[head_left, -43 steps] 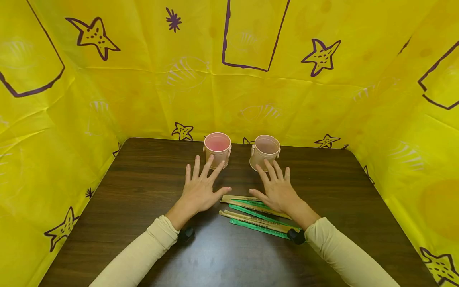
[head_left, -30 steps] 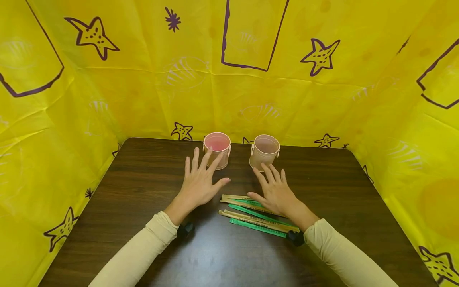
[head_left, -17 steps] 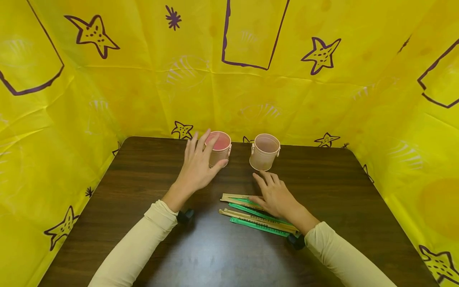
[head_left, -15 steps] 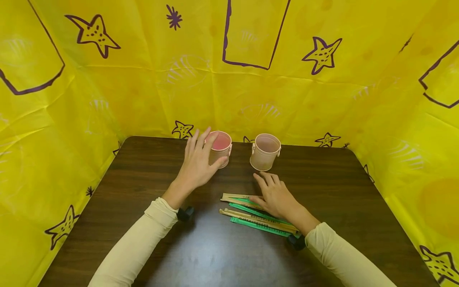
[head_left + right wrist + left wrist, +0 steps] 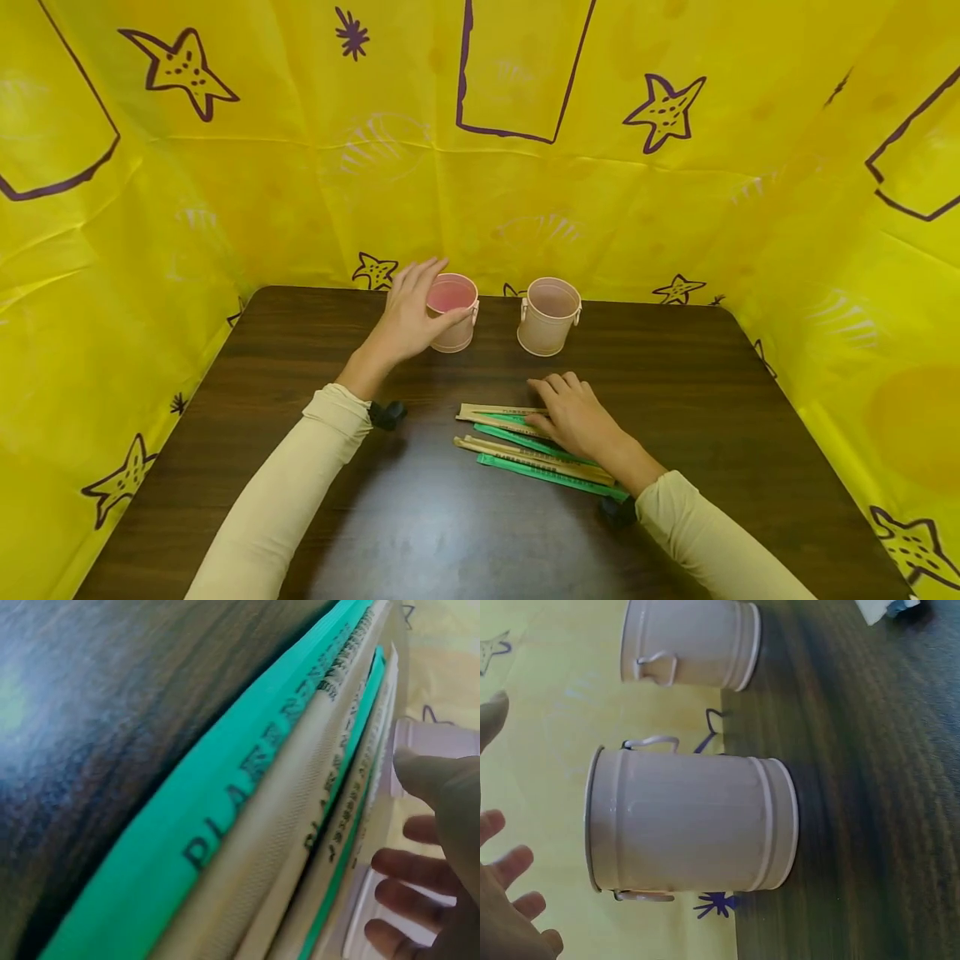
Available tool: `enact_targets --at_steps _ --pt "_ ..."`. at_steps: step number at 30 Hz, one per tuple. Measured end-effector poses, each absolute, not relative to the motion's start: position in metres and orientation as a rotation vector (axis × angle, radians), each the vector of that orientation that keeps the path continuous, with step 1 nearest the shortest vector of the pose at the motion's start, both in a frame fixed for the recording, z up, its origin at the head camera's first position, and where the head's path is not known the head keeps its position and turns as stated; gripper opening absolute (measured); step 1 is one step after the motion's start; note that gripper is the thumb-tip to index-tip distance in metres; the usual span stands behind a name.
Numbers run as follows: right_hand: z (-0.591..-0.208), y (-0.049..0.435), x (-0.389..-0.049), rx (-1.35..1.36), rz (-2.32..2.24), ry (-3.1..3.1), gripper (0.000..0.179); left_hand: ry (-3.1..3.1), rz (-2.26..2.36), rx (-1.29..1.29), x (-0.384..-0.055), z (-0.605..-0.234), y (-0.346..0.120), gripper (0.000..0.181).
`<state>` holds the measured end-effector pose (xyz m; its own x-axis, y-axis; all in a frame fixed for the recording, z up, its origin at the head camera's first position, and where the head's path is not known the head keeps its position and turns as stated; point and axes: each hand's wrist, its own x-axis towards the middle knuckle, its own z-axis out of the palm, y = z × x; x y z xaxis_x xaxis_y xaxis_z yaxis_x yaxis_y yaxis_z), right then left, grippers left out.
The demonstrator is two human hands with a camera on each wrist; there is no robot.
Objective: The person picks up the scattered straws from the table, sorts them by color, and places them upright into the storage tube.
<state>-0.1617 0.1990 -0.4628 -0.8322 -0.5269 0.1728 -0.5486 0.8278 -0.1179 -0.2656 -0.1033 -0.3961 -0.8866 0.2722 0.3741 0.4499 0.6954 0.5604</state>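
Two small pale pink buckets with side handles stand upright at the back of the table. My left hand [image 5: 408, 318] is at the left bucket [image 5: 453, 338], fingers spread about its rim side. In the left wrist view, a gap shows between the fingers and this bucket [image 5: 690, 821]. The right bucket [image 5: 546, 333] stands apart from both hands. My right hand [image 5: 581, 423], fingers loosely bent, hovers over several long thin wrapped sticks, perhaps drinking straws, in green [image 5: 536, 473] and tan [image 5: 498, 411] printed wrappers. It grips none in the right wrist view.
The dark wood table [image 5: 300, 500] has a yellow cloth [image 5: 510, 192] with purple starfish drawings hanging behind and at both sides. A black strap device [image 5: 387, 415] sits at the left wrist, another [image 5: 618, 510] at the right.
My left hand has moved forward and up to the left bucket, its fingers closing toward the rim. My right hand has drawn back slightly from the right bucket, fingers more bent.
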Motion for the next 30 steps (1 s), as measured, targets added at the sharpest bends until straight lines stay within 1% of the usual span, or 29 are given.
enact_targets --at_steps 4,6,18,30 --pt "-0.467 0.198 -0.164 0.910 0.274 -2.800 0.039 -2.659 -1.002 -0.554 -0.274 -0.396 -0.103 0.090" --pt "-0.469 0.197 -0.164 0.937 0.283 -2.774 0.034 -2.662 -1.008 -0.547 -0.279 -0.398 -0.103 0.091" --pt "-0.475 0.187 -0.167 0.982 0.304 -2.729 0.023 -2.748 -1.022 -0.468 -0.299 -0.414 -0.102 0.096" --pt "-0.476 0.185 -0.169 0.992 0.306 -2.746 0.009 -2.756 -1.114 -0.363 -0.309 -0.425 -0.095 0.102"
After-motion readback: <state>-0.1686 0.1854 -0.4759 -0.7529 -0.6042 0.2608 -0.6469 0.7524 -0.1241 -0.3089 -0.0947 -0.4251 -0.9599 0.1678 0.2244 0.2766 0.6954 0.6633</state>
